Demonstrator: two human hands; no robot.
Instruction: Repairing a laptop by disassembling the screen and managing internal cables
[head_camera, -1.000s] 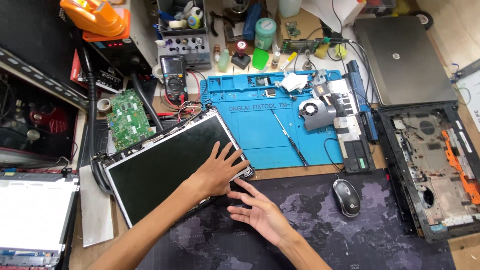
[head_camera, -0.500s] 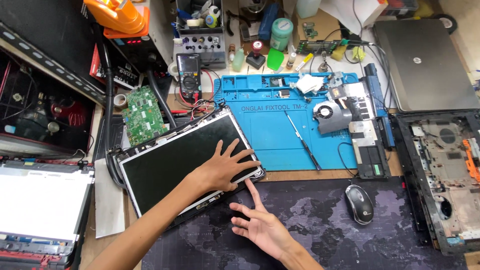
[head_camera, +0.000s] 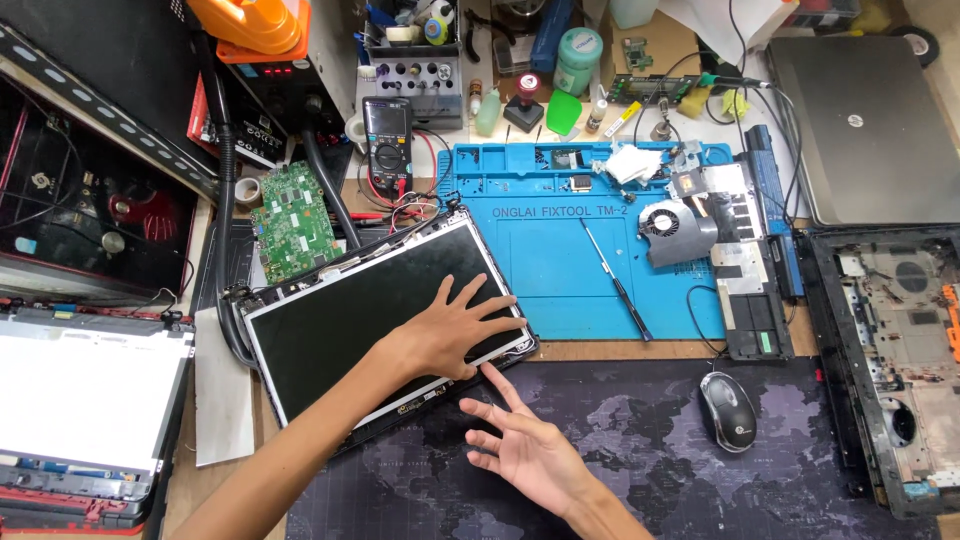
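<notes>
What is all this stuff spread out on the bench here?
laptop screen panel: one, black, left of centre, tilted
repair mat: one, blue, centre
screwdriver: one, dark, on the mat
cooling fan: one, grey, mat's right edge
circuit board: one, green, above the panel
multimeter: one, black, top centre
mouse: one, black and grey, on the dark desk mat
closed laptop: one, grey, top right
opened laptop base: one, black, right edge
left hand: flat on the panel
right hand: open, fingertip at the panel's corner

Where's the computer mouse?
In the head view the mouse sits on the dark desk mat, right of the right hand and just below the blue work mat.
</notes>
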